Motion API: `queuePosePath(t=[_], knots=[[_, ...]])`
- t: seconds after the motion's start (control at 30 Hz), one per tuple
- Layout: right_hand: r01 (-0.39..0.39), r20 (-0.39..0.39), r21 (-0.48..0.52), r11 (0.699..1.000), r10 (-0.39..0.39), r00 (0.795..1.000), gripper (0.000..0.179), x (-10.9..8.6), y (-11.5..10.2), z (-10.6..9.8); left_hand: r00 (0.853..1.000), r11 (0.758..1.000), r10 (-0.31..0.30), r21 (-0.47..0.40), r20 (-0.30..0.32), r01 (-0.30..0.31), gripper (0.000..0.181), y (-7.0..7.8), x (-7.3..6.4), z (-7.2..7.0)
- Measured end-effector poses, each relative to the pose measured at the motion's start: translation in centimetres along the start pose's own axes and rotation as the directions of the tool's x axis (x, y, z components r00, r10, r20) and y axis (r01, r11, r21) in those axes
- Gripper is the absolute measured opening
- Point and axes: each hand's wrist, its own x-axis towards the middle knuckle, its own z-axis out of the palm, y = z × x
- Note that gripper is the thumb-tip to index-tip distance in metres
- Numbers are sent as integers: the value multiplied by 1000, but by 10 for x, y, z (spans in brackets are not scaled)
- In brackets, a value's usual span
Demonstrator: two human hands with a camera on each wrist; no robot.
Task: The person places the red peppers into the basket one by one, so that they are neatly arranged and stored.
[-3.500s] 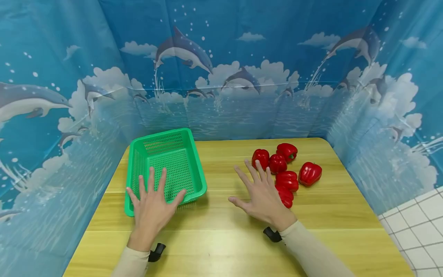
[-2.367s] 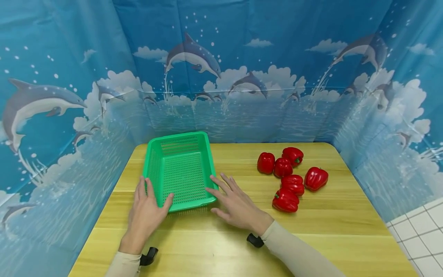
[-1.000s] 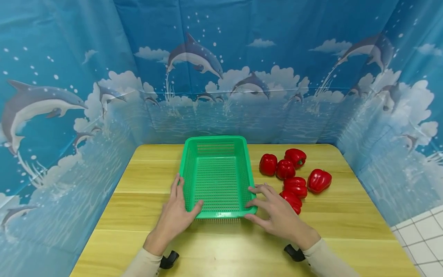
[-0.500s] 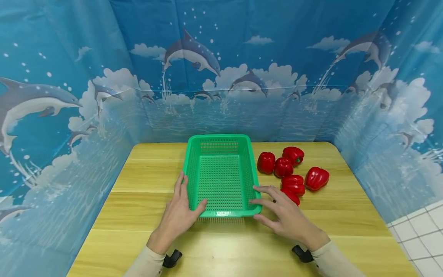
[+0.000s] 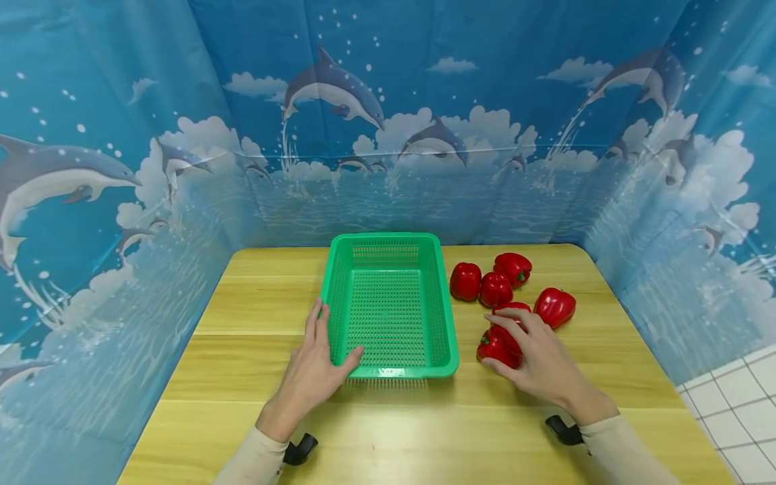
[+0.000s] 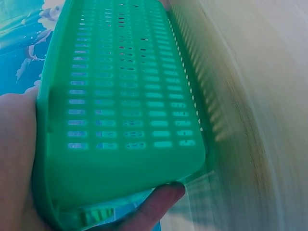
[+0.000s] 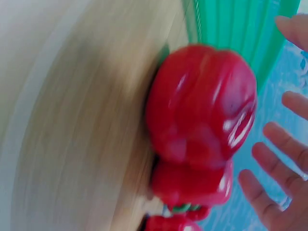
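Note:
A green perforated plastic basket point(image 5: 451, 323) stands near the middle of the table, with nothing in it. My left hand point(image 5: 310, 380) holds its near left corner, thumb over the front rim and fingers along the left side. In the left wrist view the hand is at the basket wall point(image 6: 125, 168), one fingertip by its lower edge. My right hand point(image 5: 548, 360) hovers over the nearest red bell pepper point(image 5: 498, 350), thumb and fingers spread apart. Seen from the right wrist, the fingers point(image 7: 279, 168) are loosely extended beside the pepper point(image 7: 202, 106), apart from its skin.
Several more red bell peppers point(image 5: 465, 281) lie right of the basket, one of them point(image 5: 554, 308) apart at the far right. The wooden table point(image 5: 388, 431) meets a blue dolphin-print curtain point(image 5: 388, 195) at the back and sides.
The basket has slid right, from the left side to the table's middle, with the left hand at its corner. My right hand has left the basket's right rim and moved right over the nearest pepper.

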Motion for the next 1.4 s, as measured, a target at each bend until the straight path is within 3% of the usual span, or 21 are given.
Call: queuePosePath(t=[0.23,0.47,0.77,1.07,1.4], knots=[[-39,93,-67,997,46,995,84,-4,8,-2,1000,1000,-23,-20,2,23,119,0,1,-2],[-93,197,-81,992,107,975,76,-4,6,-4,998,999,-48,-8,-31,47,122,0,6,-2],[-105,232,-73,992,119,965,69,0,3,-4,996,996,-83,17,15,83,122,0,8,-5],[-139,205,-50,989,146,968,70,10,4,-2,994,994,-108,29,-3,108,123,3,14,-6],[-94,61,32,995,92,994,72,46,-1,-6,994,994,-107,35,3,107,127,3,15,-4]])
